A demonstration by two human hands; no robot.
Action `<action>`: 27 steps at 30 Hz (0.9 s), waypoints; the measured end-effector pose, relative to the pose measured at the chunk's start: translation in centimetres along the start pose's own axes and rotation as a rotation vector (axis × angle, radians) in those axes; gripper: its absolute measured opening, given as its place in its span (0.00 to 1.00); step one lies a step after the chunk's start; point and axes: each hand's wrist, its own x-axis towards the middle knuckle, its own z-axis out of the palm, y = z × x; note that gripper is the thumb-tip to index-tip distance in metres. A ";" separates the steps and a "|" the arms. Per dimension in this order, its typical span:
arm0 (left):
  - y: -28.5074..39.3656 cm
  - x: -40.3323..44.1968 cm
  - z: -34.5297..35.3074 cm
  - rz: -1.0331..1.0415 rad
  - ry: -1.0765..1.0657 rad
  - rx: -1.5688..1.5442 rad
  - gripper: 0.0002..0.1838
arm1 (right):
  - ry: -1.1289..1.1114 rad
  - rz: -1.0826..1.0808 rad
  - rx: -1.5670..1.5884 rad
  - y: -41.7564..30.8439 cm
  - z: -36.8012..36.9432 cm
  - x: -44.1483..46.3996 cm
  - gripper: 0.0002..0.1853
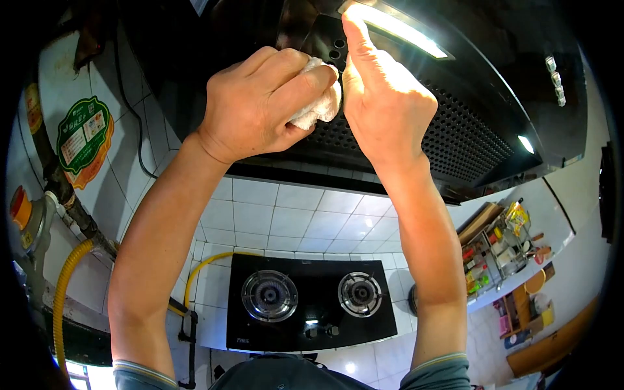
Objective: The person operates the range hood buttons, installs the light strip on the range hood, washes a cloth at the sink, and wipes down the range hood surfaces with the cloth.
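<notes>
Forearms: both bare forearms point(429, 240), nearest the camera, reach up and forward from short dark sleeves point(437, 374) with a light stripe.
Cloth's lie: the white cloth point(323, 99) is bunched up with no clear point; its visible part runs longer up and down than across, slanting from upper right to lower left, and the rest is hidden in the fist.
Hood's lie: the range hood point(481, 140) runs long from upper left to lower right, its perforated underside turned down over the stove.
Left hand: the left hand point(260, 103) is clenched round the cloth, index finger over it, thumb below.
Right hand: the right hand point(389, 97) sits just beside the cloth, one digit stretched up to the end of the light strip point(403, 29); I cannot tell whether it grips or touches anything.
Cloth's place: below the hood, at its round holes point(337, 44), between the hands; contact with the metal is hidden.
Cloth's look: pale, soft, creased, wadded.
Hood's look: black and glossy, lit white along the strip.
Below: a black two-burner stove point(318, 273) on the white tabletop point(211, 325).
</notes>
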 end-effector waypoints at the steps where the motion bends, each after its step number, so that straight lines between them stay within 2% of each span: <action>1: 0.0 0.0 0.0 0.000 -0.003 0.001 0.22 | 0.047 -0.008 0.004 0.0 0.1 0.0 0.22; 8: 0.0 0.1 -0.1 0.009 -0.005 -0.022 0.23 | 0.085 -0.005 -0.013 1.2 -0.5 -0.6 0.23; 10: 0.1 0.1 -0.3 -0.009 -0.041 -0.037 0.22 | 0.006 0.086 -0.058 1.4 -1.0 -0.9 0.21; 11: 0.1 0.1 -0.3 -0.009 -0.038 -0.035 0.22 | 0.071 0.061 -0.026 2.0 -0.5 -1.3 0.27; 14: 0.1 0.0 -0.4 -0.013 -0.065 -0.024 0.22 | 0.059 0.085 -0.054 3.0 -0.9 -2.3 0.27; 16: 0.0 -0.1 -0.6 -0.001 -0.088 -0.072 0.29 | 0.070 0.094 -0.057 3.6 -1.3 -2.8 0.28; 17: -0.1 -0.1 -0.4 0.001 -0.088 -0.074 0.29 | 0.071 0.117 -0.071 3.8 -1.6 -3.2 0.28; 19: -0.2 0.0 0.1 0.020 -0.014 -0.043 0.19 | 0.105 0.129 -0.085 4.8 -2.0 -3.8 0.28; 24: -0.1 -0.4 0.3 -0.068 0.026 -0.171 0.17 | 0.107 0.133 -0.157 6.6 -3.2 -4.7 0.24; 27: -0.1 0.1 0.1 0.002 -0.008 -0.043 0.18 | 0.090 0.127 -0.103 6.8 -3.6 -5.4 0.23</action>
